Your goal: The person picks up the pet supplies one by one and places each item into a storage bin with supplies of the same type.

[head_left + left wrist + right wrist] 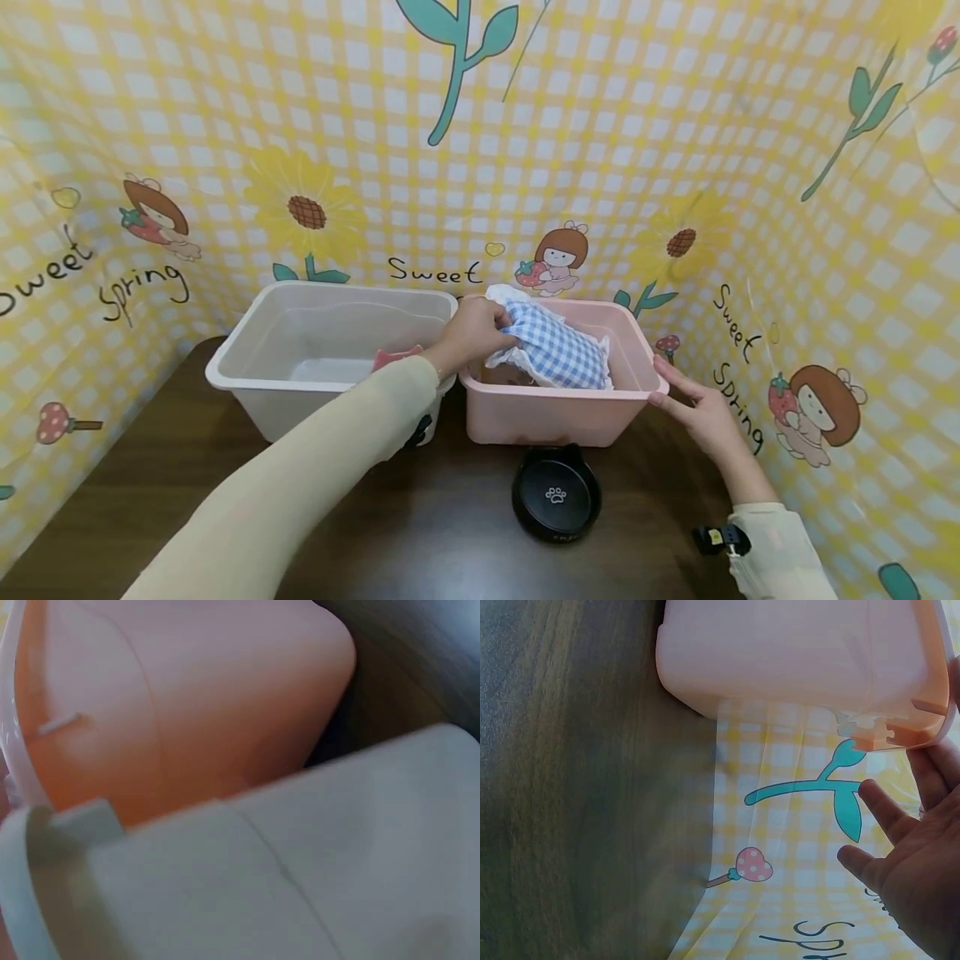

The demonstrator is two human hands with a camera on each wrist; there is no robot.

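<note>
My left hand pinches one end of a blue-and-white checked fabric piece with ruffled white edges. That soft, padded-looking piece lies tilted inside the pink bin. At the bin's right front corner, my right hand touches the rim with extended fingers; in the right wrist view, spread fingers show beneath the rim. The left wrist view has only the outer walls of the pink bin and the whitish bin; the left hand is hidden there.
The whitish bin stands left of the pink one, with a pinkish-red item inside, partly behind my left arm. A round black dish with a paw print sits in front on the dark wooden table. Checked yellow cloth surrounds the table.
</note>
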